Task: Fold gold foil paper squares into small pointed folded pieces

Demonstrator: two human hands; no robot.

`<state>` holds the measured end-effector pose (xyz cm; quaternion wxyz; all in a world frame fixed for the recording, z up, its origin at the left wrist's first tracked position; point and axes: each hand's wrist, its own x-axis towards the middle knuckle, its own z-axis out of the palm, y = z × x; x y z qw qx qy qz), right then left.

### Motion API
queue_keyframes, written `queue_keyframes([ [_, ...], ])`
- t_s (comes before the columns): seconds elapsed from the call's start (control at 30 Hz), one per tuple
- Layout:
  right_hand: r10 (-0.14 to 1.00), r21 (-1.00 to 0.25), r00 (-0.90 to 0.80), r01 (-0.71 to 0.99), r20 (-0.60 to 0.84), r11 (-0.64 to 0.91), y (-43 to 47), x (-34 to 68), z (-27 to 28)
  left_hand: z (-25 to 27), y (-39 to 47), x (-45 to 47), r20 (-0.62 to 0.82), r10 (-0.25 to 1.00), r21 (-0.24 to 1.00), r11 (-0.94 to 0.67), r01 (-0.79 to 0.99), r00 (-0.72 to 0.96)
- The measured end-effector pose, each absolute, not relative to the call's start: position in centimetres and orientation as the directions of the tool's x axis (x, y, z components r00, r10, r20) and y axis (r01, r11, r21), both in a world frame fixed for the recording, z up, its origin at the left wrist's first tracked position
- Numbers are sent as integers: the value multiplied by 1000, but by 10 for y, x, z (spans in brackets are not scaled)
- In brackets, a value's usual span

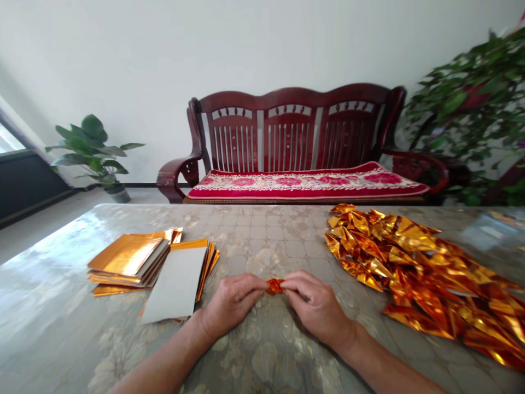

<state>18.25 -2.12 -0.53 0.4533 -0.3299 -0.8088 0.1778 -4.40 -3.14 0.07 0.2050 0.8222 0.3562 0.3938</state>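
Note:
A small piece of orange-gold foil paper [274,285] is pinched between my two hands above the middle of the table. My left hand [235,301] grips its left end between thumb and fingertips. At the opposite end, my right hand [314,303] holds it in a similar pinch. The fingers hide both ends of the piece, so only its crumpled middle shows. To the left of my left hand lie a stack of gold foil sheets [123,254] and a second stack with a grey-white sheet [176,282] on top.
A large heap of folded gold foil pieces [410,262] covers the table's right side. Beyond it lies a clear plastic bag [492,230]. The table [262,361] has a patterned covering. Behind it stand a dark red wooden bench [287,126] and potted plants [94,148].

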Motion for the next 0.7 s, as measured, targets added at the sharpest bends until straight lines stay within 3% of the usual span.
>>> queue_keyframes([
  [0.27,652,-558,-409,337,639,758,-20,184,-4,1,-32,-39,517,785,652,-620,437,342],
  [0.4,657,-569,-412,330,631,753,-20,183,-5,0,-34,-34,489,832,644,-548,534,262],
  [0.53,668,-582,-420,330,614,743,-20,182,-5,2,-32,-29,315,941,764,-329,555,124],
  [0.7,674,-582,-412,340,614,738,-20,183,-6,6,-31,-25,118,978,824,-194,533,174],
])
